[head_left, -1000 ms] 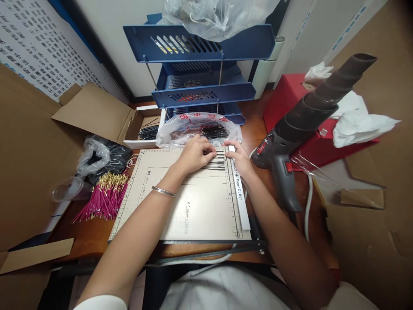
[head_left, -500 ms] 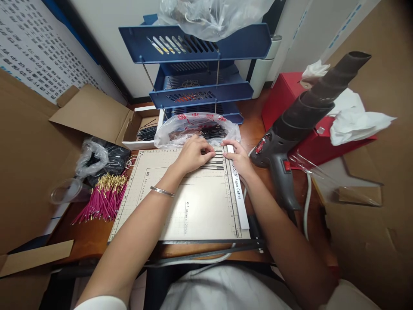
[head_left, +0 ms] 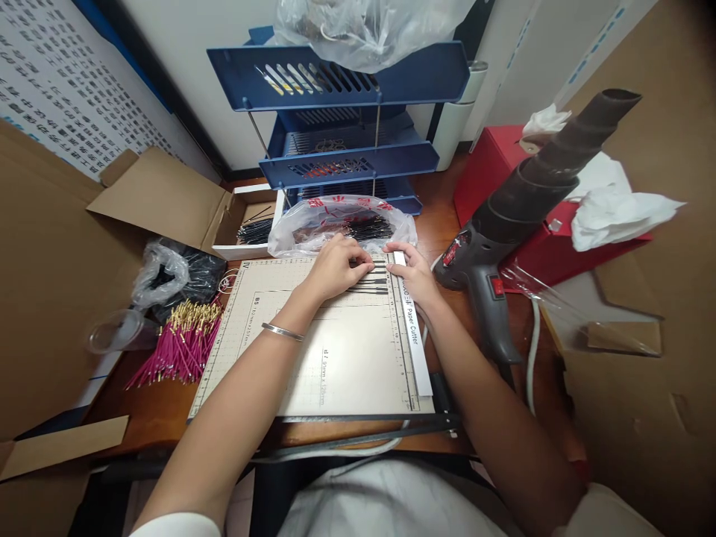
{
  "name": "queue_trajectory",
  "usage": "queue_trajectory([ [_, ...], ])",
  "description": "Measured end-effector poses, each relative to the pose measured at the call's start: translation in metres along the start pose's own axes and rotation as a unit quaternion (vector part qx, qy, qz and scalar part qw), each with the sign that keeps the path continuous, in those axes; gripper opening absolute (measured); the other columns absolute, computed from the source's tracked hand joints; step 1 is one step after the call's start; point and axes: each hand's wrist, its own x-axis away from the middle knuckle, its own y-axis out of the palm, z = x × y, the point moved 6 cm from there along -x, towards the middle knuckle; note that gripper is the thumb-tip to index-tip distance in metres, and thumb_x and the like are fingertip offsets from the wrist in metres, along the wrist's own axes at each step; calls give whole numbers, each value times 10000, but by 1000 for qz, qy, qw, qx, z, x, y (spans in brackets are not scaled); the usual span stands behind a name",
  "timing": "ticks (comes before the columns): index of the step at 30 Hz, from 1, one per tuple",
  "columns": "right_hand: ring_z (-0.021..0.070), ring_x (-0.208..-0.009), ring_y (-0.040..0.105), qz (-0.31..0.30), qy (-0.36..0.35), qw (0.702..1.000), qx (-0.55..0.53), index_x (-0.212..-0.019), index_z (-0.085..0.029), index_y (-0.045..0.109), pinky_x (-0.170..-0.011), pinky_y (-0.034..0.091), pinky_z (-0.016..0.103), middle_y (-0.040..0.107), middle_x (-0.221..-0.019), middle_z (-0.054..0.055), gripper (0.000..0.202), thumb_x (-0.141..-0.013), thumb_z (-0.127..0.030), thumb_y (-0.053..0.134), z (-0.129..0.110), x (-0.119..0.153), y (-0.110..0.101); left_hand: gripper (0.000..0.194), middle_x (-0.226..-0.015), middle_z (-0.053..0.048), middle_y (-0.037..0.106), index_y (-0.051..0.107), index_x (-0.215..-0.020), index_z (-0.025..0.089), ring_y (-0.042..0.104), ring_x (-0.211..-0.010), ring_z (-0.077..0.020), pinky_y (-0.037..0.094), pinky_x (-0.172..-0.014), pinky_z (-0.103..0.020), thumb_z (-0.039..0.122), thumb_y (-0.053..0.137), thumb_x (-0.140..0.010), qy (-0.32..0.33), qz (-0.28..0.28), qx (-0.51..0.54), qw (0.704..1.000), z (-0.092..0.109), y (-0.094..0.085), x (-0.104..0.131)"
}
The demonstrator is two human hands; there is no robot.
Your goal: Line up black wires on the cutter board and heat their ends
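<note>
left hand [head_left: 335, 268] is over the far part of the paper cutter [head_left: 347, 343], thumb and fingertips drawn close together at the left part of the black strips [head_left: 377, 281]; whether one is pinched there, i cannot tell. right hand [head_left: 412, 274] lies over the far end of the white bar [head_left: 417, 350], its thumb and index finger a little apart, the thumb near the right ends of the strips. the strips lie side by side across the board, between the hands, pointing at the bar.

just beyond the board sits a clear bag [head_left: 288, 235] with more dark strips in it, a white box [head_left: 243, 250] beside it and a blue rack [head_left: 414, 71] behind. magenta wires [head_left: 179, 347] with gold ends are heaped left of the board, near a clear cup [head_left: 115, 330]. on the right stands a heat gun [head_left: 486, 253], nozzle tilted up, in front of the red boxes [head_left: 492, 164]. a bracelet [head_left: 283, 331] circles the left wrist.
</note>
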Motion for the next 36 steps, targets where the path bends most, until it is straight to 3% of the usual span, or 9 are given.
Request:
queue_trajectory([
  [36,281,-1166,651,7,2,1000,-10,-994,-246,683,-1186,442,494,732,-1114,30,447,-556,-270,767,1,2,0,157,-936,-65,742,805,-880,216,559,-980,-269,376,-953,-464,301,686,-937,-33,-17,-39,999,7,-3,1],
])
